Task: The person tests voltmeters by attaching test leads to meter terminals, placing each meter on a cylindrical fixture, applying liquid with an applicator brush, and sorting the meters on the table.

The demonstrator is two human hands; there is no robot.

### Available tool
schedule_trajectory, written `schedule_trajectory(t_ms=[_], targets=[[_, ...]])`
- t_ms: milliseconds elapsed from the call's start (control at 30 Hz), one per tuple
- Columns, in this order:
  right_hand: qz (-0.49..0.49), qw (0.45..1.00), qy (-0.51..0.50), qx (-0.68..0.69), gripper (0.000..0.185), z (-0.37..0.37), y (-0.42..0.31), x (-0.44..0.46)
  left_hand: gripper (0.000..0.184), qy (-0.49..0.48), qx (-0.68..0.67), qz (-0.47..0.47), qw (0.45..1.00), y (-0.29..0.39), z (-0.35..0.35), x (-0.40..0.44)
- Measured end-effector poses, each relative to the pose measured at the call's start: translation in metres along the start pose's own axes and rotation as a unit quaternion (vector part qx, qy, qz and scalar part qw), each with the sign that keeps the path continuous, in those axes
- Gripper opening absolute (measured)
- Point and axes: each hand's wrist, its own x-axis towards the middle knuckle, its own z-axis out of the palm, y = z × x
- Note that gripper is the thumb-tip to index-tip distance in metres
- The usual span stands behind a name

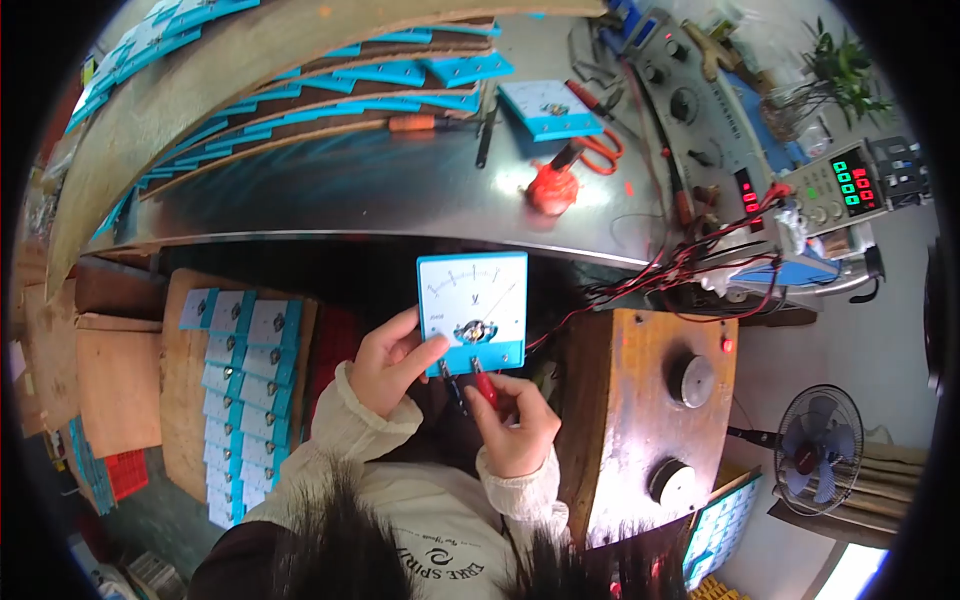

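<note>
A blue-framed voltmeter (472, 312) with a white dial marked V is held up in front of my chest. My left hand (388, 362) grips its lower left side, thumb over the front. At its lower edge, my right hand (518, 425) pinches a red test clip (486, 389), whose metal tip touches a terminal there. Beside it a black test clip (455, 394) hangs at the other terminal, close to my right fingers. The needle slants toward the upper right of the dial. Where the leads run behind my right hand is hidden.
A metal bench (350, 205) holds stacked boards of meters, another meter (550, 108), an orange-handled screwdriver (412, 123) and a red bottle (553, 187). At right are a power supply (845, 185), red wires and a wooden box with knobs (640, 420). Meters lie on a board (185, 400) at left.
</note>
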Motion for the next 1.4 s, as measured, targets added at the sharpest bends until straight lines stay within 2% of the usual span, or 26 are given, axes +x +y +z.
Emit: schedule_trajectory(t_ms=[100, 200, 267, 300, 367, 433, 500, 533, 567, 600, 633, 667, 700, 733, 767, 800, 833, 867, 933, 967, 1000, 1100, 1167, 1267, 1333, 1400], targets=[[-0.066, 0.997, 0.012, -0.048, 0.016, -0.007, 0.005, -0.001, 0.046, -0.041, -0.047, 0.025, 0.998, -0.001, 0.005, 0.004], [-0.176, 0.982, 0.065, -0.005, 0.014, -0.021, 0.028, -0.011, 0.045, 0.02, -0.061, 0.09, 0.994, -0.004, -0.003, 0.004], [0.026, 0.973, 0.107, 0.202, 0.014, -0.027, 0.023, -0.021, 0.033, 0.072, -0.1, 0.112, 0.986, 0.011, -0.018, 0.004], [0.028, 0.976, 0.091, 0.195, 0.017, -0.023, 0.016, -0.015, 0.028, 0.152, -0.101, 0.15, 0.972, 0.002, -0.012, 0.006], [-0.006, 0.992, 0.022, 0.121, 0.022, -0.001, -0.002, -0.006, 0.027, 0.214, 0.084, 0.124, 0.965, -0.027, -0.012, 0.0], [-0.092, 0.99, -0.085, -0.071, 0.021, 0.019, -0.002, 0.002, 0.029, 0.184, 0.099, 0.137, 0.968, -0.036, -0.003, -0.016], [-0.129, 0.979, -0.146, -0.058, 0.016, 0.039, -0.008, 0.007, 0.03, 0.272, 0.127, 0.137, 0.944, -0.03, -0.016, -0.033], [-0.158, 0.97, -0.172, -0.064, 0.012, 0.044, -0.01, 0.008, 0.031, 0.301, 0.177, 0.119, 0.93, -0.024, -0.034, -0.042], [-0.212, 0.958, -0.177, -0.078, 0.012, 0.048, -0.006, 0.009, 0.03, 0.395, 0.174, 0.078, 0.899, -0.021, -0.054, -0.048], [-0.21, 0.958, -0.18, -0.077, 0.012, 0.05, -0.001, 0.009, 0.027, 0.501, 0.246, 0.116, 0.822, -0.056, -0.095, -0.046], [-0.184, 0.965, -0.164, -0.092, 0.012, 0.047, 0.009, 0.008, 0.025, 0.541, 0.029, 0.136, 0.829, -0.048, -0.133, -0.056], [-0.16, 0.97, -0.148, -0.107, 0.013, 0.041, 0.021, 0.009, 0.028, 0.614, 0.083, 0.078, 0.781, -0.049, -0.183, -0.076], [-0.095, 0.963, -0.196, -0.158, 0.009, 0.025, 0.043, 0.015, 0.033, 0.671, 0.033, 0.098, 0.734, -0.054, -0.232, -0.093], [-0.127, 0.975, -0.157, -0.096, 0.016, 0.029, 0.025, 0.014, 0.045, 0.641, 0.085, 0.044, 0.762, -0.086, -0.306, -0.124], [-0.062, 0.976, -0.176, -0.11, 0.021, 0.018, 0.047, 0.017, 0.054, 0.691, 0.131, -0.017, 0.71, -0.07, -0.324, -0.141], [0.003, 0.973, -0.195, -0.124, 0.025, 0.003, 0.072, 0.025, 0.057, 0.657, 0.39, -0.099, 0.637, -0.07, -0.318, -0.158], [-0.026, 0.964, -0.21, -0.164, 0.029, -0.003, 0.073, 0.032, 0.06, 0.572, 0.618, -0.17, 0.513, -0.07, -0.311, -0.168], [-0.02, 0.974, -0.17, -0.15, 0.027, 0.0, 0.053, 0.03, 0.06, 0.57, 0.621, -0.165, 0.512, -0.068, -0.317, -0.169], [0.035, 0.964, -0.157, -0.212, 0.024, -0.006, 0.043, 0.036, 0.061, 0.524, 0.555, -0.265, 0.589, -0.074, -0.336, -0.164], [-0.026, 0.96, -0.143, -0.241, 0.022, -0.01, 0.05, 0.04, 0.06, 0.5, 0.648, -0.186, 0.544, -0.121, -0.376, -0.168], [-0.02, 0.97, -0.137, -0.202, 0.023, -0.011, 0.049, 0.042, 0.06, 0.497, 0.65, -0.184, 0.545, -0.113, -0.368, -0.163], [-0.029, 0.978, -0.118, -0.167, 0.024, -0.015, 0.046, 0.043, 0.049, 0.533, 0.548, -0.199, 0.613, -0.086, -0.34, -0.135], [0.033, 0.971, -0.117, -0.207, 0.019, -0.023, 0.049, 0.045, 0.051, 0.49, 0.6, -0.227, 0.59, -0.103, -0.351, -0.132], [-0.01, 0.968, -0.135, -0.213, 0.018, -0.036, 0.07, 0.044, 0.053, 0.44, 0.659, -0.236, 0.562, -0.099, -0.346, -0.13], [-0.053, 0.966, -0.122, -0.221, 0.018, -0.04, 0.072, 0.047, 0.053, 0.368, 0.637, -0.368, 0.569, -0.067, -0.327, -0.126], [0.073, 0.972, -0.17, -0.143, 0.018, -0.041, 0.063, 0.05, 0.05, 0.323, 0.645, -0.401, 0.564, -0.042, -0.314, -0.125]])
